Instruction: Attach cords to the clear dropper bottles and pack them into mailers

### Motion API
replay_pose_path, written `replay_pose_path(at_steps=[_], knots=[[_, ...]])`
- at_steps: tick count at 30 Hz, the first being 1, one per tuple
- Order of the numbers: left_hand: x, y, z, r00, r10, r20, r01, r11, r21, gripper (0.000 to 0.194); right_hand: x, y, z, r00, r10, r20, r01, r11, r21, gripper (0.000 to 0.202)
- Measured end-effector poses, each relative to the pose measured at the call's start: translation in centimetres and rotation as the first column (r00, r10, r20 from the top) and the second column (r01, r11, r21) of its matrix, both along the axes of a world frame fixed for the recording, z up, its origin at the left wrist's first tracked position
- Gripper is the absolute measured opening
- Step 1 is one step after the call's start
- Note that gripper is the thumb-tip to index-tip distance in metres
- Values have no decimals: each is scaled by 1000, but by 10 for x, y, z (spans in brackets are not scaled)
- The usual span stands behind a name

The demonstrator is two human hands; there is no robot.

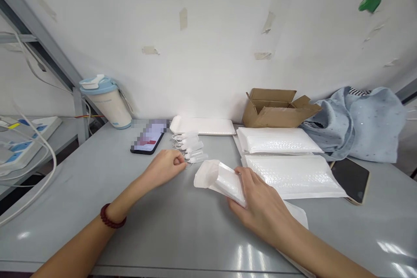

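My right hand [260, 204] is wrapped round a white bubble mailer [228, 180]. Its open flap end points left, towards my other hand. The fingers of my left hand [167, 167] are closed, fingertips by the cord end of the nearest small clear-and-white piece in a row. What lies between those fingertips is hidden. Several such small pieces with thin white cords [192, 145] lie fanned out on the grey table [156, 230]. Another white mailer [205, 126] rests behind them, along the wall. Under my right forearm, a white sheet or mailer [298, 213] shows in part.
White bubble mailers [293, 176] are stacked on the right, partly over a dark phone [353, 178]. Behind stand an open cardboard box [280, 110] and a light blue cloth bag [371, 121]. Leftward are another phone [150, 137], a lidded tumbler [109, 104] and a power strip [29, 143].
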State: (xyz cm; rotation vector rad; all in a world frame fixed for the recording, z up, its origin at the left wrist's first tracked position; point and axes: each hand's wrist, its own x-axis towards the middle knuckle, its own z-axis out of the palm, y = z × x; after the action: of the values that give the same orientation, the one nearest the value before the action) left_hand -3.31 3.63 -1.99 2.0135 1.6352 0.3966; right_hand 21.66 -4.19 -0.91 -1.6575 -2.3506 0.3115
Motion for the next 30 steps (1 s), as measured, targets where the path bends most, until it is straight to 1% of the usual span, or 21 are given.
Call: replay_pose_path(at_steps=[3,5,9,11,14,16,18,21,24,25,27,30], knots=[[-5,-3,14,980,-73,185,89,993,-78,21,1,0,0,1000,-5,3,5,1000,8,27],[-10,-5,26,963,-98,252,127,987,-99,22,1,0,-1,1000,-9,7,8,1000,15,27],[-22,-10,44,951,-88,298,121,988,-94,24,2,0,-3,1000,0,-5,1,1000,28,27],[-29,-11,50,946,-107,307,139,987,-85,23,2,0,-4,1000,2,-9,-1,1000,27,27],[-36,-11,54,946,-150,288,178,981,-76,23,2,1,-3,1000,0,-11,0,1000,8,27],[-35,-11,53,945,-176,275,204,976,-78,23,1,1,-3,1000,4,-14,-4,1000,-12,27],[-30,-12,50,935,-209,286,246,964,-100,23,-1,0,-3,1000,15,-18,-16,1000,-26,29],[-13,-17,39,916,-251,314,302,945,-127,23,-4,-3,-4,999,40,-28,-41,998,-53,31],[9,-28,27,895,-321,310,367,924,-103,24,-7,-7,-6,997,71,-40,-74,994,-80,31],[16,-32,23,889,-357,286,392,917,-71,28,-8,-8,-7,995,83,-48,-87,993,-81,30],[27,-40,18,864,-450,224,470,882,-42,32,-9,-10,-8,993,100,-64,-106,991,-83,31],[34,-50,16,819,-569,75,569,822,21,24,-10,-13,-9,991,110,-73,-117,988,-100,31]])
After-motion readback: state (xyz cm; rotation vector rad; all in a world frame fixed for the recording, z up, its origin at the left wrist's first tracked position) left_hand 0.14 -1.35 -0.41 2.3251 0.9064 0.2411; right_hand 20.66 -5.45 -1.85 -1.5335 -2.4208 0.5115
